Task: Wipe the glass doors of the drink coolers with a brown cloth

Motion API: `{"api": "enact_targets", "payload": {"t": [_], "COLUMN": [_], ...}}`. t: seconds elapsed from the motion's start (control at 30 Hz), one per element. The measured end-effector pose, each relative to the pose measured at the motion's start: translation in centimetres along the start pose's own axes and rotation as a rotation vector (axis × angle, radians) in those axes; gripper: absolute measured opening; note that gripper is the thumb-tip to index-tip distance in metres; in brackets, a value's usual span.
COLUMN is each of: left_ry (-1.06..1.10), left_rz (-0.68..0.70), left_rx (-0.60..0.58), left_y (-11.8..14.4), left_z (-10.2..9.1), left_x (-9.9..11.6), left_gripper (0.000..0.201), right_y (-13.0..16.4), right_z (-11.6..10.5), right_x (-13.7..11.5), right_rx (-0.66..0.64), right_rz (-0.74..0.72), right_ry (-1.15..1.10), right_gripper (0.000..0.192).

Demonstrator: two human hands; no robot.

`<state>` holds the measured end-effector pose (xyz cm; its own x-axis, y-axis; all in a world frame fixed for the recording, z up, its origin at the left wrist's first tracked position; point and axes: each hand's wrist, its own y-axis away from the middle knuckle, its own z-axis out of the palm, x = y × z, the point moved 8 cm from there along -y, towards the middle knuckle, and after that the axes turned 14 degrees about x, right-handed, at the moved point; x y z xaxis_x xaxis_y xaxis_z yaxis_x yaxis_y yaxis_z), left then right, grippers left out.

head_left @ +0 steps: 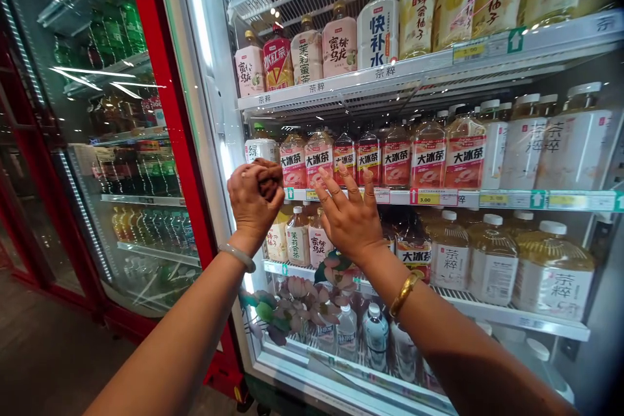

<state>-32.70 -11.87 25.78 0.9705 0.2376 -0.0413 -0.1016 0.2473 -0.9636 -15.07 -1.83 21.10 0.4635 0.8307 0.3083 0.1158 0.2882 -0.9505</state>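
My left hand (pixel 254 201) is clenched in a fist around a small dark brown wad (pixel 270 183), possibly a cloth, held up by the left end of the middle shelf rail (pixel 439 197) of an open drinks fridge. My right hand (pixel 350 218) is beside it, open, fingers spread and pointing up at the rail just below a row of pink-labelled tea bottles (pixel 368 157). I cannot tell whether the fingertips touch the rail. A pale bangle (pixel 238 256) sits on my left wrist and a gold one (pixel 404 294) on my right.
The top shelf (pixel 429 64) carries mixed tea and yellow drink bottles. Big white-capped bottles (pixel 553 266) fill the lower right shelf, and small water bottles (pixel 376 335) stand at the bottom. A closed red-framed glass door (pixel 146 110) with green bottles stands to the left.
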Motion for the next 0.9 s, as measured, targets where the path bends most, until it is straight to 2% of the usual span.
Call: {"api": "enact_targets", "payload": {"t": [0.1,0.2,0.3,0.37,0.5,0.57,0.63,0.73,0.9], "left_ry": [-0.099,-0.117,-0.075,-0.018,0.097,0.125,0.133,0.126,0.119], "left_rz": [-0.244,-0.351,-0.294,-0.203,0.011,0.032,-0.014,-0.073,-0.005], "left_rx": [0.088,0.107,0.056,-0.001,-0.058,-0.048,-0.027,-0.020,-0.083], "left_y": [1.8,5.1,7.2,7.1,4.3,2.9,2.4,3.8,7.4], "left_z": [-1.0,-2.0,-2.5,-2.3,-1.2,-0.7,-0.4,-0.7,-1.9], "left_x": [-2.1,-1.7,0.5,2.4,6.3,7.6,8.1,8.4,8.4], "left_gripper": [0.047,0.046,0.043,0.041,0.040,0.040,0.040,0.036,0.037], "right_y": [0.0,0.0,0.1,0.1,0.0,0.0,-0.1,-0.2,-0.2], "right_z": [0.2,0.3,0.3,0.3,0.2,0.1,0.0,-0.1,-0.2], "right_x": [0.1,0.1,0.1,0.2,0.2,0.2,0.1,-0.1,-0.2], "right_rx": [-0.026,-0.041,-0.038,-0.037,-0.032,-0.028,-0.020,-0.022,-0.003], "right_rz": [0.016,0.015,0.016,0.021,0.026,0.025,0.018,0.003,-0.022], "right_ry": [-0.010,-0.017,-0.039,-0.054,-0.062,-0.053,-0.038,-0.043,-0.054], "right_gripper": [0.065,0.064,0.062,0.061,0.061,0.059,0.058,0.056,0.050]}}
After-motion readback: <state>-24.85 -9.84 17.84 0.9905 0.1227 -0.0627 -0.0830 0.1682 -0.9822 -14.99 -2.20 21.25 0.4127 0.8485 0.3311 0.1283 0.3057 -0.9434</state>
